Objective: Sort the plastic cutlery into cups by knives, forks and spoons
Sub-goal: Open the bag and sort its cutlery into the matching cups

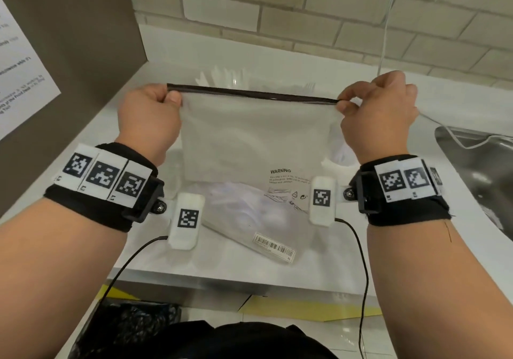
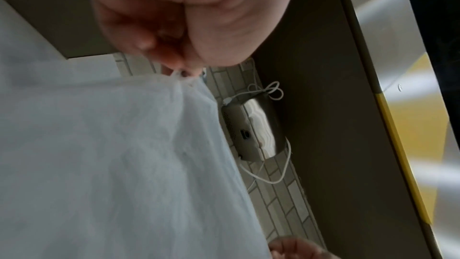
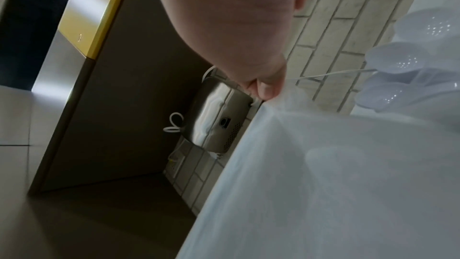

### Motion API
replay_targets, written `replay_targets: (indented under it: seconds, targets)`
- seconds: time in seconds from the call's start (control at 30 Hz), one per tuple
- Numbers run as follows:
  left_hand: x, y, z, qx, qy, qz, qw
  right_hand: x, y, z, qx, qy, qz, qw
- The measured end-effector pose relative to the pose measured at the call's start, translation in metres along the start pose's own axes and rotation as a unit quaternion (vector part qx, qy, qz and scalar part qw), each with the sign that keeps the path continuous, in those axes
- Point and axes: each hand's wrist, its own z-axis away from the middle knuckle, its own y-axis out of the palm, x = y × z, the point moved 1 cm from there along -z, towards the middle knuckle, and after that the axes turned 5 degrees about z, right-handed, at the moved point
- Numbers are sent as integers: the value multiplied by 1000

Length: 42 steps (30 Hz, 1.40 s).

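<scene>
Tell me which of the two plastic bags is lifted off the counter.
The frosted bag with the dark zip strip: left hand and right hand pinch its top corners. The barcode bag lies on the counter.

— Where are the person's arms?

— Both forearms reach forward, level with each other, a black band with coded tags round each wrist.

— And the left hand (image 1: 150, 114)?

— Knuckles up, fingers curled under, thumb (image 1: 174, 98) pressed against the forefinger in a pinch.

— The right hand (image 1: 380, 109)?

— Well apart from the left, at the same height, mirrored: fingers folded, thumb tip (image 3: 270, 89) clamped to the forefinger, palm turned inward.
</scene>
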Motion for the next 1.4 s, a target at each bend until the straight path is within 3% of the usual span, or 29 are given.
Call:
replay_targets:
  seconds: [0.1, 0.17, 0.23, 0.37, 0.5, 0.57, 0.6, 0.67, 0.73, 0.8, 0.87, 0.9, 0.93, 1.0, 1.03, 1.07, 1.1, 1.17, 1.2, 1.23, 1.27, 1.33, 1.4]
  targets:
    - [-14, 2, 9, 18, 47, -180, 982, -1, 5, -2, -4, -14, -77, 997]
    - [-31, 4, 20, 15, 145, -267, 952, 3, 8, -3, -2, -34, -109, 993]
    - [-46, 12, 26, 30, 242, -287, 926, 10, 10, -2, -5, -61, -131, 989]
    - [-56, 32, 24, 135, 260, -302, 907, 23, 13, 4, -23, -94, -180, 979]
    - [-59, 41, 20, 233, 199, -300, 903, 31, 15, 8, -29, -81, -180, 980]
    - [-57, 44, 21, 237, 179, -292, 909, 40, 16, 14, -34, -64, -202, 977]
    - [-54, 44, 20, 231, 153, -261, 925, 45, 18, 18, -18, -54, -209, 976]
    - [-50, 46, 21, 235, 64, -128, 961, 57, 23, 28, 88, -37, -175, 980]
    - [-51, 46, 29, 271, -34, -14, 962, 68, 26, 38, 198, -14, -204, 958]
    - [-49, 46, 33, 297, -67, 27, 952, 72, 31, 43, 232, 21, -292, 927]
    - [-47, 43, 29, 257, -89, 37, 962, 75, 32, 44, 230, 41, -350, 907]
    - [-46, 39, 25, 221, -86, 22, 971, 76, 33, 45, 237, 69, -408, 879]
    - [-47, 35, 23, 195, -86, 6, 977, 78, 32, 45, 250, 110, -483, 832]
    - [-48, 28, 18, 176, -118, 39, 977, 80, 28, 43, 265, 190, -611, 721]
    - [-49, 25, 17, 173, -159, 100, 967, 81, 25, 43, 268, 210, -643, 686]
    - [-52, 23, 19, 166, -211, 176, 947, 80, 23, 42, 270, 211, -651, 678]
    - [-53, 21, 20, 163, -247, 232, 927, 79, 22, 41, 274, 197, -641, 690]
    - [-52, 20, 19, 176, -271, 300, 897, 77, 23, 41, 275, 118, -556, 775]
    - [-48, 20, 17, 192, -266, 303, 895, 77, 23, 42, 263, 75, -506, 818]
    - [-45, 19, 17, 211, -256, 274, 903, 76, 25, 41, 249, 54, -475, 842]
    - [-44, 17, 19, 240, -233, 200, 921, 76, 24, 41, 246, 58, -482, 839]
    - [-39, 16, 24, 277, -165, -5, 946, 76, 22, 39, 263, 89, -550, 788]
    - [-34, 16, 26, 244, -156, -67, 955, 78, 21, 38, 280, 120, -590, 748]
